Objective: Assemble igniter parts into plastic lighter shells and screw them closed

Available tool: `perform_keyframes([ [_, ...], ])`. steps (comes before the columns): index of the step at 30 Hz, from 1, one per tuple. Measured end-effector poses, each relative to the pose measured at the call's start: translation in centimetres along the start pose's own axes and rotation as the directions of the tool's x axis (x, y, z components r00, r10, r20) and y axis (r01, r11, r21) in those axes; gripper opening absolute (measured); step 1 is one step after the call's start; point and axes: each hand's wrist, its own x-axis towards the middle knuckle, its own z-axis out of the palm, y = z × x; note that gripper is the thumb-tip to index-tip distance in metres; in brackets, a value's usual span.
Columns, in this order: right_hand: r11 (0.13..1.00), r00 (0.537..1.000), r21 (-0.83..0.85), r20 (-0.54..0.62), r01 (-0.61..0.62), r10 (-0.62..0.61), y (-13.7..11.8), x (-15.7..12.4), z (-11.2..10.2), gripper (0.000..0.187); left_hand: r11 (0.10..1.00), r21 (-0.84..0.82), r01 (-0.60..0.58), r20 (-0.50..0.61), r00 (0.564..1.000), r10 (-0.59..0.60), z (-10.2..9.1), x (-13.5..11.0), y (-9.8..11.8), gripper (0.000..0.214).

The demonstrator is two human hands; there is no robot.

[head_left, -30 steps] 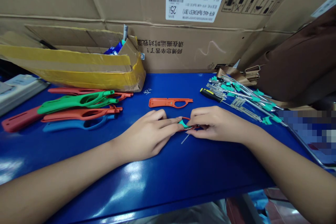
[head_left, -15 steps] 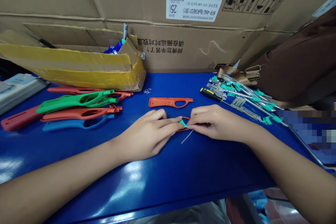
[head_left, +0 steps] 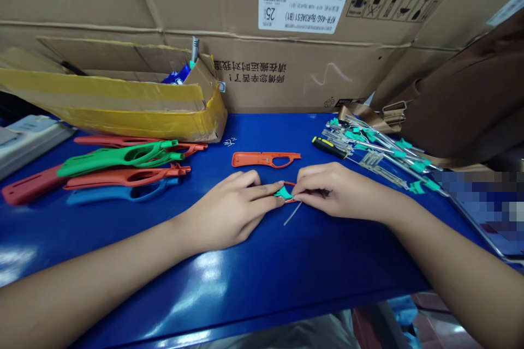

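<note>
My left hand [head_left: 233,207] is closed over an orange lighter shell half [head_left: 290,201] on the table, mostly covered by my fingers. Between my index and middle fingertips shows a green trigger piece [head_left: 283,193] lying in the shell's opening. From the right, my right hand [head_left: 327,188] pinches at the shell's right part, thumb and index finger together. A thin clear tube [head_left: 292,215] sticks out from those fingertips toward me; its other end is hidden. Just beyond my hands lies another orange shell half [head_left: 254,160], inner side up.
Red, green, orange and blue lighter shells [head_left: 118,158] are piled at left, before a yellow-taped carton [head_left: 164,120]. Small white bits [head_left: 230,142] lie near it. At right are a screwdriver [head_left: 327,145] and metal rods with green triggers [head_left: 380,144]. A large cardboard sheet [head_left: 184,0] stands behind.
My left fingertips have spread slightly, and more of the green trigger piece shows between them. The clear tube's free end has shifted a little. My right hand has barely moved.
</note>
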Motion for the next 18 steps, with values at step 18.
perform_keyframes([
  [18,0.997,0.998,-0.066,-0.04,-0.049,0.047,-0.25,0.11,0.76,0.016,1.0,-0.013,0.009,-0.015,1.0,-0.01,0.0,0.05,0.11,0.032],
])
